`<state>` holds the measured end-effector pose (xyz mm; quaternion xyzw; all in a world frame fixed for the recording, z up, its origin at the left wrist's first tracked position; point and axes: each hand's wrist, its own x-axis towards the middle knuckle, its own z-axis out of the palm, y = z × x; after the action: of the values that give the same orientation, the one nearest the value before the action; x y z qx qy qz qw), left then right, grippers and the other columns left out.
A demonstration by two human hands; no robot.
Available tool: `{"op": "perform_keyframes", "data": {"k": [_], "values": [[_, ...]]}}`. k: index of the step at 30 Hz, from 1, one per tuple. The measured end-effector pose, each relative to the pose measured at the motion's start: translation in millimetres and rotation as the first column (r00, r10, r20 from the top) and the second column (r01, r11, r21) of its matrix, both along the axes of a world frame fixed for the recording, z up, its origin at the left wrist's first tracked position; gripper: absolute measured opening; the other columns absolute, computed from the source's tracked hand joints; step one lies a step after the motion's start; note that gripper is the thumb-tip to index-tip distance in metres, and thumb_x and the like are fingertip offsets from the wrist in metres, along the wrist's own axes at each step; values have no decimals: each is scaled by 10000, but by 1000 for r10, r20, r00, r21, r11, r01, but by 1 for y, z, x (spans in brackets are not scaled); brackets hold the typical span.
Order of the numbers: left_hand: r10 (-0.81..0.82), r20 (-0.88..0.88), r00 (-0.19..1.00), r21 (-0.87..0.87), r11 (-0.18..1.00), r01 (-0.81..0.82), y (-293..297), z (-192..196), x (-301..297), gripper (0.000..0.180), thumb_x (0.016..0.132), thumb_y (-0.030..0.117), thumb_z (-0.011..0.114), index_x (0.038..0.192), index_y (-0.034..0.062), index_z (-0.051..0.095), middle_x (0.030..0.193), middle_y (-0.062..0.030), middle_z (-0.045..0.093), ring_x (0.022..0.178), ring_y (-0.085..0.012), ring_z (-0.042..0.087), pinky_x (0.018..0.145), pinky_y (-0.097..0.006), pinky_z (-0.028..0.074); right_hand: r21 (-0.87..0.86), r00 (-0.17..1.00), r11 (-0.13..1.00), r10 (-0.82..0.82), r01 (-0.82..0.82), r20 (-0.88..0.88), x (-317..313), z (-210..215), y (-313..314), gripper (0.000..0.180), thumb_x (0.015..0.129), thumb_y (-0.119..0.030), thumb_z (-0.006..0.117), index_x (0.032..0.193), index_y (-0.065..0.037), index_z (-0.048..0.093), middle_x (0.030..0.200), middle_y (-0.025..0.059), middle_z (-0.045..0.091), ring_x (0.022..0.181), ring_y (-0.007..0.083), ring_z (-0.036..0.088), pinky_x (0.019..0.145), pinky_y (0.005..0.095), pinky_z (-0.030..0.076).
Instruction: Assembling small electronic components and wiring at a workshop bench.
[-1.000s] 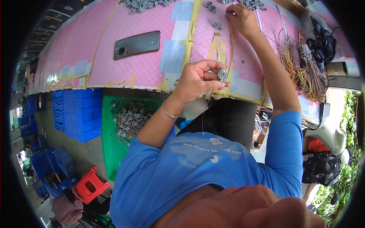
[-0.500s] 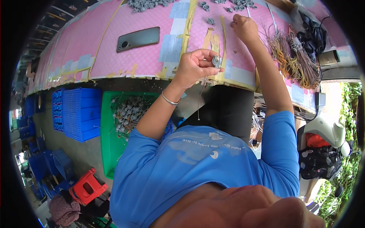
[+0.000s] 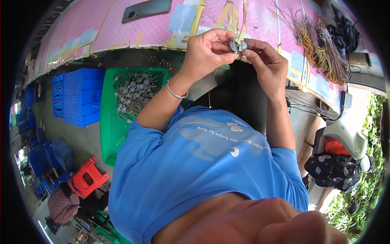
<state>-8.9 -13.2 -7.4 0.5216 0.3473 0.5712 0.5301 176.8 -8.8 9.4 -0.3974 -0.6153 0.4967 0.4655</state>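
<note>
A pink table [image 3: 122,32], patched with blue and yellow tape, is stretching across the far side, a dark phone [image 3: 147,9] lying flat on it. Near its edge, the left hand [image 3: 205,55] and right hand [image 3: 266,63] are both pinching a small grey round part [image 3: 236,44], fingers curled tight, a thin wire dangling below. On the left floor, a green tray [image 3: 109,134] is holding similar grey parts beside a blue crate [image 3: 79,97]. Brownish wire bundles [image 3: 321,49] are lying at far right.

Table [image 3: 122,24]: pink top, patched with pale blue and yellow tape. On it: dark phone [image 3: 147,9] lying flat, bundles of brown wires [image 3: 321,49] at right end. Floor [image 3: 87,138] below carries green tray [image 3: 109,134] and blue crates [image 3: 79,97].
</note>
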Motion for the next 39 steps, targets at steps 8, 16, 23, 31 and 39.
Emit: {"op": "perform_keyframes", "data": {"k": [8, 16, 23, 31, 39], "values": [[83, -201, 976, 83, 994, -68, -13, 0, 9, 381, 712, -15, 764, 1080, 6, 667, 804, -72, 731, 767, -82, 688, 672, -238, 559, 89, 997, 996, -21, 15, 69, 7, 3, -18, 199, 878, 25, 671, 1077, 33, 680, 998, 75, 690, 906, 113, 646, 843, 245, 529], [432, -525, 734, 535, 838, -110, -19, 11, 18, 352, 649, -63, 752, 981, 9, 658, 785, -96, 721, 707, -175, 729, 609, -247, 572, -36, 984, 991, -124, 129, 131, 0, 3, -22, 176, 842, 47, 699, 1017, 29, 711, 899, 53, 701, 817, 101, 647, 761, 224, 530], [191, -481, 856, 321, 946, -31, -9, 23, 15, 398, 709, -95, 725, 1089, 12, 673, 1011, -104, 715, 775, -131, 718, 674, -240, 588, -92, 983, 995, 21, -38, -182, 20, 2, -5, 204, 885, -33, 678, 1079, 32, 692, 989, 105, 711, 933, 147, 658, 873, 285, 522], [-46, -205, 978, 164, 983, 81, -11, 21, 23, 438, 773, -123, 690, 1191, -3, 638, 1252, -129, 615, 910, -170, 699, 784, -260, 588, -211, 859, 939, 139, -273, -492, 18, -9, 0, 265, 936, -117, 629, 1163, 19, 644, 1007, 113, 698, 899, 179, 660, 821, 319, 528], [58, -166, 984, 138, 990, -35, -9, 7, 37, 465, 739, -67, 751, 1179, 0, 614, 974, -99, 703, 854, -156, 705, 757, -262, 588, -294, 739, 931, -39, -218, -673, 2, -23, 4, 285, 932, -118, 632, 1133, 82, 601, 1021, 148, 676, 946, 212, 658, 846, 329, 533]]}}
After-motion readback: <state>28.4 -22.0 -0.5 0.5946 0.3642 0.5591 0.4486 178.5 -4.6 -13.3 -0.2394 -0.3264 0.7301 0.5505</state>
